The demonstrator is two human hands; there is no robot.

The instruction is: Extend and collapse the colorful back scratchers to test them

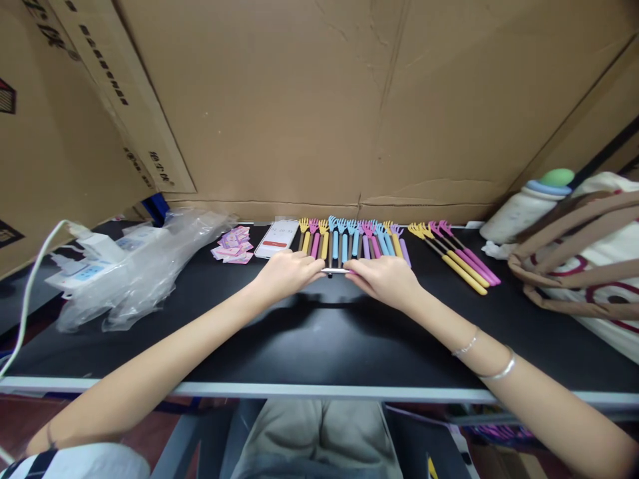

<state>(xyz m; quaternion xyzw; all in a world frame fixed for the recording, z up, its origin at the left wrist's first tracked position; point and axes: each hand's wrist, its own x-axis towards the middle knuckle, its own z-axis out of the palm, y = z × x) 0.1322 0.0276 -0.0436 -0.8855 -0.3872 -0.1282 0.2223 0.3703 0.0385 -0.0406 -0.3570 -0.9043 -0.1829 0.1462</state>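
Note:
Both my hands are closed above the middle of the black table, fingers pinched. Between my left hand [289, 271] and my right hand [384, 278] runs a short, level stretch of a thin silvery rod [334, 271]. Its two ends are hidden in my fingers, so its kind is not plain. Just beyond lies a row of small claw-headed back scratchers [344, 246] with yellow, pink, blue and purple handles, their claws toward the cardboard. A separate group of longer yellow and pink back scratchers [466, 269] rests to the right of my right hand.
A phone [277, 238] and a pile of pink-purple cards [233, 246] lie left of the row. Clear plastic bags [150, 279] partly cover a power strip [82, 269]. At right stand a white bottle [519, 209] and a cloth bag [594, 266]. Tall cardboard [279, 113] closes the back.

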